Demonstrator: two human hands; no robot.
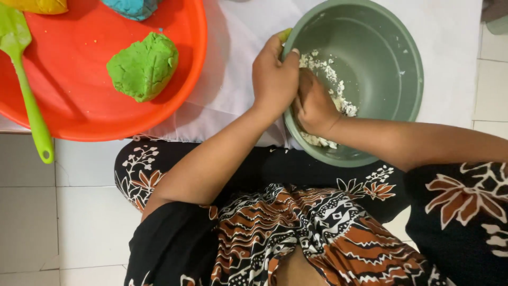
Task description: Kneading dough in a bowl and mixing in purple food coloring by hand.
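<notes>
The left hand (pixel 274 79) clamps the green bowl (pixel 370 63) by its near-left rim; the right hand (pixel 313 106) is closed on white crumbly dough (pixel 330 74) inside — best pressed firmly, bowl held steady.

Two basins sit on the white cloth (pixel 233 79): one green basin (pixel 389 69) on the right, one orange basin (pixel 79 100) on the left. Three dough lumps show: green lump (pixel 143 66), blue lump (pixel 132 8), yellow lump (pixel 37 5). One green spatula (pixel 24 79) lies far left.
</notes>
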